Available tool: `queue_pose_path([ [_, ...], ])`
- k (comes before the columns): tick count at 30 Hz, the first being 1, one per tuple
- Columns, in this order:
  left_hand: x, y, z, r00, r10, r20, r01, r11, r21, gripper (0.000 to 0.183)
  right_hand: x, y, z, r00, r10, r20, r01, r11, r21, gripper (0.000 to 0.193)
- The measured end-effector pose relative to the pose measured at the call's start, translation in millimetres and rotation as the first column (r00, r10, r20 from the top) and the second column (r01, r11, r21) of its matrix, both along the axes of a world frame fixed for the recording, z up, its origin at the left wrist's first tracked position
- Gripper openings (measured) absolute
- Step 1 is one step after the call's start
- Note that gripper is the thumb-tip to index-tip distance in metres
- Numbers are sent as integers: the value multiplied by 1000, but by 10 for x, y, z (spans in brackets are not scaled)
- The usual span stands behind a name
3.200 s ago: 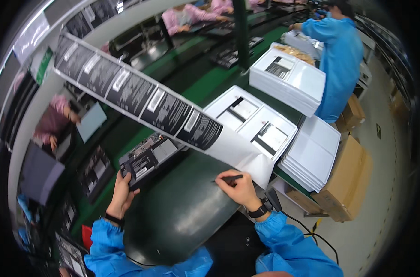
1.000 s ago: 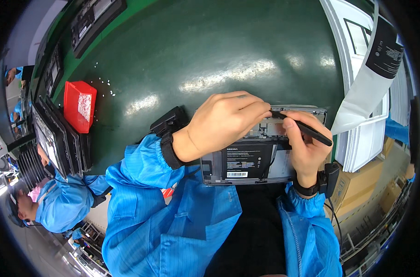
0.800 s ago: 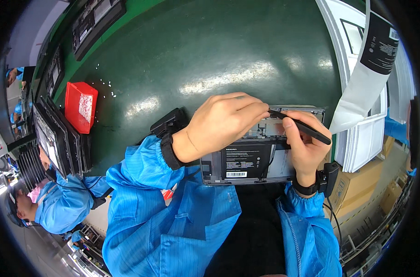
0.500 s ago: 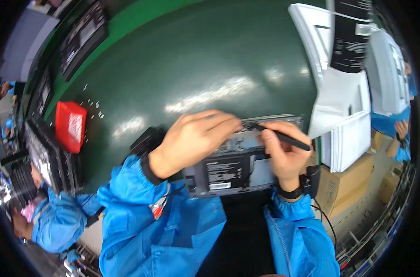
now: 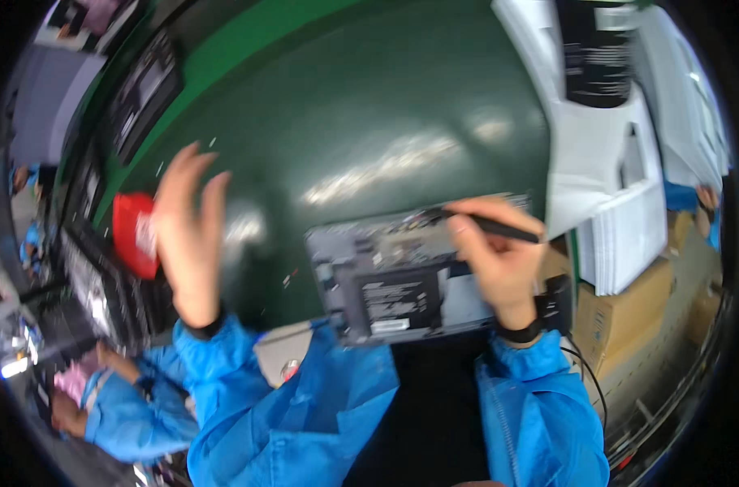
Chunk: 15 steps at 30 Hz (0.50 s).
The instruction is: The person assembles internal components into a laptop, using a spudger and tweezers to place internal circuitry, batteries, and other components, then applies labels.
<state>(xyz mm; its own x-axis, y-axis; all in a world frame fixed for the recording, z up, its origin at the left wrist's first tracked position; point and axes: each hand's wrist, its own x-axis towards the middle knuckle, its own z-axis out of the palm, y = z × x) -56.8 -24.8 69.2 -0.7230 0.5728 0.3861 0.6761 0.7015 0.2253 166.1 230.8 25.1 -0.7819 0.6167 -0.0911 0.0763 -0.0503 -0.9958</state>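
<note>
An opened laptop base (image 5: 337,252), with its circuit board and black battery (image 5: 398,302) bare, lies at the table edge in front of me. My right hand (image 5: 507,272) is closed around a slim black pen-like tool (image 5: 506,230). The tool's tip points left at the far edge of the board; whether it touches cannot be made out. Off to the left, my left hand (image 5: 191,235) is raised with its fingers apart, blurred by motion. It holds nothing visible and is nearest to a red container (image 5: 134,234), which it partly overlaps.
Small white bits lie on the green table (image 5: 304,114) around the left hand. Stacked dark laptop parts (image 5: 93,284) stand at left, another laptop base (image 5: 146,93) beyond. White foam trays (image 5: 625,235) and a cardboard box (image 5: 621,312) are at right. A person in blue (image 5: 134,406) sits at left.
My left hand has left the laptop base and swung left toward the red container, its fingers spreading. My right hand stays at the board with the black tool. The view has shifted slightly.
</note>
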Motion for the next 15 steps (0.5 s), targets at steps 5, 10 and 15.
queue_pose_path([
  [5,609,789,-236,791,-549,271,505,835,219,28,92,92,-71,995,-21,-96,22,1000,10,17],
  [10,801,985,-383,761,-597,253,539,800,265,29,89,8,-132,995,21,-96,-17,999,39,16],
  [15,839,985,-485,767,-612,195,529,774,348,22,106,-39,-151,990,6,-143,-2,1000,29,14],
])
